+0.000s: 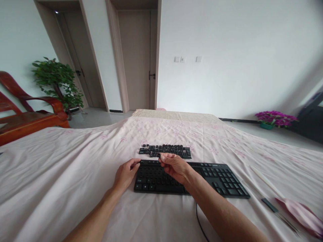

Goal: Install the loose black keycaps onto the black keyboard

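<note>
A black keyboard (219, 176) lies flat on the cloth in front of me, its main left section largely stripped of keycaps while the number pad still has its keys. My left hand (126, 173) grips the keyboard's upper left corner between thumb and fingers. Above the stripped section, my right hand (174, 166) pinches a small black keycap (159, 155) between thumb and forefinger. Loose black keycaps (174, 148) are laid out in rows just beyond the keyboard. My right hand and forearm hide part of the keyboard's middle.
A pinkish flowered cloth (101, 148) covers the surface. To the right lie a thin tool with a dark handle (270, 205), a pink fabric piece (300, 215) and a pale strip (264, 179). A black cable (198, 218) runs toward me. A wooden chair (45, 117) stands left.
</note>
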`<state>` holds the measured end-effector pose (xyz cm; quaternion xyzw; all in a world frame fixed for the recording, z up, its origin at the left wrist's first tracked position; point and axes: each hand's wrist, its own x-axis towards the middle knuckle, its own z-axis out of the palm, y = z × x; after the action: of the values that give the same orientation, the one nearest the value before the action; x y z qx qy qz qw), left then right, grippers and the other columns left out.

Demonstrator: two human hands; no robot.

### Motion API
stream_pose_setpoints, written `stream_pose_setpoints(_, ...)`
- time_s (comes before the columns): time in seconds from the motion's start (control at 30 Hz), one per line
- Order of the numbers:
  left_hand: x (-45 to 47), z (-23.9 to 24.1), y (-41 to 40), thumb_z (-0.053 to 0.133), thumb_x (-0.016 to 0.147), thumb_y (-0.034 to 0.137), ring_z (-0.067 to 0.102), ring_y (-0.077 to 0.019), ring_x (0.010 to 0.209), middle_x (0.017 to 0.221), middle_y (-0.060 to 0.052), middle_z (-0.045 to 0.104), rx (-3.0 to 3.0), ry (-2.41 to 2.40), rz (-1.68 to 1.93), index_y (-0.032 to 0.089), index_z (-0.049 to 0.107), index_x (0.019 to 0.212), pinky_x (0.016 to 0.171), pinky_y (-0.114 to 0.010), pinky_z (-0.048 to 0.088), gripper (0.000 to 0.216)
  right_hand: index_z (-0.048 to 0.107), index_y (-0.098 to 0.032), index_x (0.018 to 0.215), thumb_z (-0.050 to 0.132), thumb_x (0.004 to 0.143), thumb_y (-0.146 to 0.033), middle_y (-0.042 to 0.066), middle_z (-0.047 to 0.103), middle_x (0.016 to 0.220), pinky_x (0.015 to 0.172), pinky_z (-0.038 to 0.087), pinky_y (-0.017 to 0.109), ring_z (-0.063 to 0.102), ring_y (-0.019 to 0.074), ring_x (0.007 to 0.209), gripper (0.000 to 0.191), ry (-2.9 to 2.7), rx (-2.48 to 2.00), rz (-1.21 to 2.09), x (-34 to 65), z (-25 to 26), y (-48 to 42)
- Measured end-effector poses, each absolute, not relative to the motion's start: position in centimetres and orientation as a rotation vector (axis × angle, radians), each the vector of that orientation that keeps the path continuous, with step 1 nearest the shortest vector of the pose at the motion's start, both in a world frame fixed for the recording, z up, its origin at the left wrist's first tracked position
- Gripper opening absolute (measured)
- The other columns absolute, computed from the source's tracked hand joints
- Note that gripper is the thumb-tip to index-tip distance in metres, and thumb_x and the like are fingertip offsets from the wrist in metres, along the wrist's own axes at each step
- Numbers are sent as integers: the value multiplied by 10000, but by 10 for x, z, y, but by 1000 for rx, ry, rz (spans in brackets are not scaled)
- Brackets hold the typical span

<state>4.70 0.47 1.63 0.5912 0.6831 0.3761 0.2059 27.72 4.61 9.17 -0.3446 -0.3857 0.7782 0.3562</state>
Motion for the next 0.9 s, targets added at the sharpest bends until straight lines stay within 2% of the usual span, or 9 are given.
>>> stream_pose_setpoints(0.23, 47, 17, 5, 484, 837, 414, 665, -185, 961, 1039, 6, 729, 1641, 1902, 1054, 269, 671, 1081, 878, -279, 485, 340, 681, -159, 726, 843, 554, -337, -5, 622, 696, 444, 285, 163, 456, 53, 554, 296, -1057, -903, 1920, 276, 90, 44)
stream_pose_setpoints(0.4, 48, 15, 4, 478, 841, 411, 664, -183, 964, 1052, 7, 727, 1646, 1893, 1081, 267, 675, 1081, 881, -278, 485, 342, 736, -176, 841, 765, 639, -355, 4, 655, 674, 516, 351, 217, 515, 106, 592, 272, -1373, -1103, 1468, 299, 78, 65)
stream_pose_setpoints(0.47, 48, 15, 4, 480, 839, 404, 665, -183, 959, 1052, 3, 727, 1651, 1886, 1091, 262, 679, 1074, 873, -276, 489, 339, 748, -197, 845, 719, 683, -308, 9, 692, 731, 638, 424, 255, 580, 141, 677, 198, -1602, -1190, 1225, 310, 72, 73)
stream_pose_setpoints(0.57, 48, 16, 3, 485, 837, 402, 666, -185, 950, 1045, -4, 729, 1651, 1880, 1100, 255, 682, 1069, 864, -277, 493, 338, 759, -228, 837, 671, 725, -262, 22, 725, 884, 809, 441, 297, 630, 191, 846, 146, -1940, -1317, 871, 320, 66, 76)
stream_pose_setpoints(0.73, 48, 17, 3, 484, 840, 391, 661, -185, 963, 1063, -5, 724, 1647, 1892, 1078, 258, 676, 1079, 886, -281, 485, 334, 755, -269, 890, 617, 801, -276, 9, 712, 982, 842, 427, 284, 617, 195, 954, 164, -2170, -1469, 486, 319, 64, 73)
stream_pose_setpoints(0.9, 47, 12, 5, 485, 840, 393, 661, -178, 968, 1070, 3, 722, 1650, 1883, 1095, 265, 673, 1079, 881, -267, 485, 331, 753, -280, 896, 614, 819, -282, 0, 709, 975, 842, 417, 271, 603, 192, 972, 159, -2241, -1511, 384, 317, 62, 74)
